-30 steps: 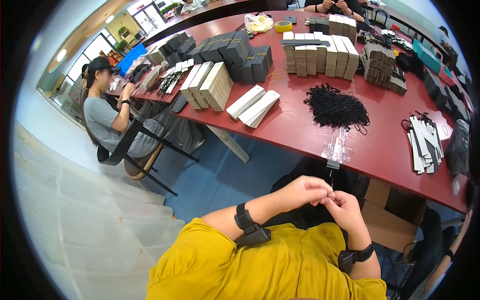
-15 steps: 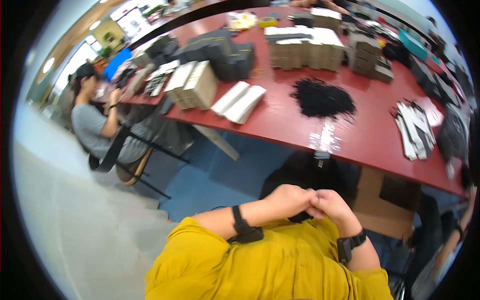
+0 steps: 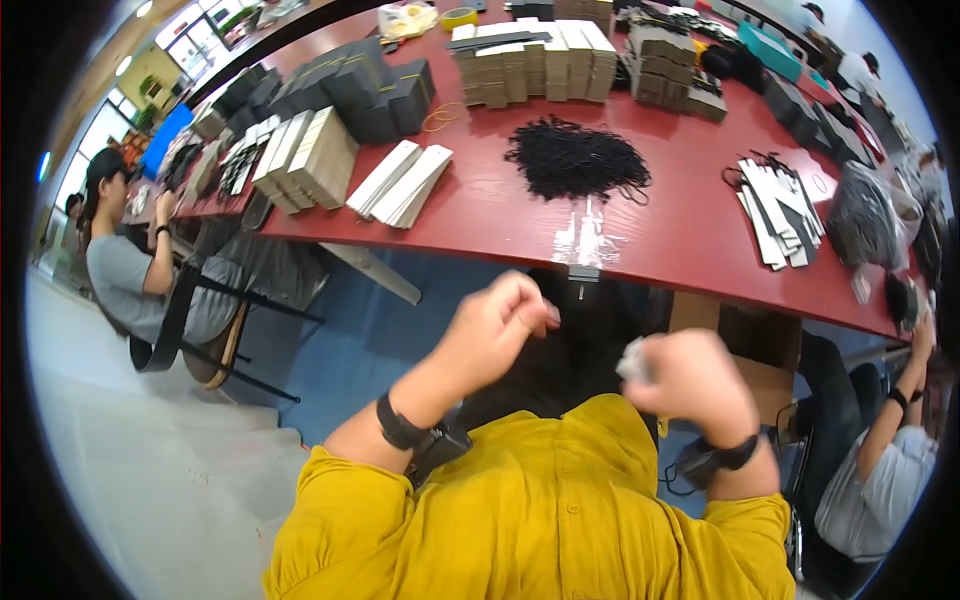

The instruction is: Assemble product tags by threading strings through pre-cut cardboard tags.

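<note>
My left hand is raised in front of the table edge, its fingers drawn together in a pinch. Whatever it may hold is too small to make out. To the right and a little lower is my right hand, curled closed and smeared by motion. A small crumpled whitish-grey piece sticks out at its thumb side. The two hands are apart. Beyond them on the red table lies a loose heap of black cords. A small metal clip sits at the table edge, below shiny clear tape.
Left of the cords lie white card strips and stacked cards. Grey boxes and more card stacks stand behind. White strips with black cords lie right, near a plastic bag. People sit left and right.
My hands were together near my chest; now they are apart. The left has risen forward and left, the right has moved up. A whitish piece now shows at my right hand.
</note>
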The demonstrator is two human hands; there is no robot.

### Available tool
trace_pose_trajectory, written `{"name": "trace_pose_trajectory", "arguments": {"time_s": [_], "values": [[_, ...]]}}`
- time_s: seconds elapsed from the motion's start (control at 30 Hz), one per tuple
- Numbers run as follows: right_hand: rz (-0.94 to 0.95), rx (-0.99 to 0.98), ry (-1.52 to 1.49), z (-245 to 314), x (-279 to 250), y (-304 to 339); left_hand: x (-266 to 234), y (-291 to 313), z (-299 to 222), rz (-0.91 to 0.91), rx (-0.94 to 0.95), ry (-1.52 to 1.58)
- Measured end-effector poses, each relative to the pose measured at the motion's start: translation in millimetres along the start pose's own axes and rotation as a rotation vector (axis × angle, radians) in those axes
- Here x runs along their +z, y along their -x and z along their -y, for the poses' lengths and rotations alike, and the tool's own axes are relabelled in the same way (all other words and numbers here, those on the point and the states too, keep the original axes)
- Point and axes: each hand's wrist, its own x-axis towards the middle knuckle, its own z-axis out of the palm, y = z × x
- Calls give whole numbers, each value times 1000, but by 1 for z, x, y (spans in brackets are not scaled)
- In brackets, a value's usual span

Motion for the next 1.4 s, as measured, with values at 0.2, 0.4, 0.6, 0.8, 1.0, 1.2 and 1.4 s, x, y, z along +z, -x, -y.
{"name": "trace_pose_trajectory", "arguments": {"time_s": [0.2,0.4,0.6,0.8,1.0,1.2,1.4], "values": [[-359,477,175,-130,-119,-43,-110,-60,-3,-583,193,-1043],[-477,381,-52,-125,-55,-50,-124,-69,22,-536,88,-1165],[-608,211,-486,-54,0,-48,-121,-66,10,-727,219,-1004],[-510,17,-679,-14,33,-43,-77,-50,16,-740,228,-507],[-538,-43,-913,27,77,-55,23,-2,21,-68,113,-204],[-503,56,-746,10,88,-56,44,-10,55,-12,51,-257],[-592,-30,-701,6,91,-59,49,-11,59,13,29,-201]]}}
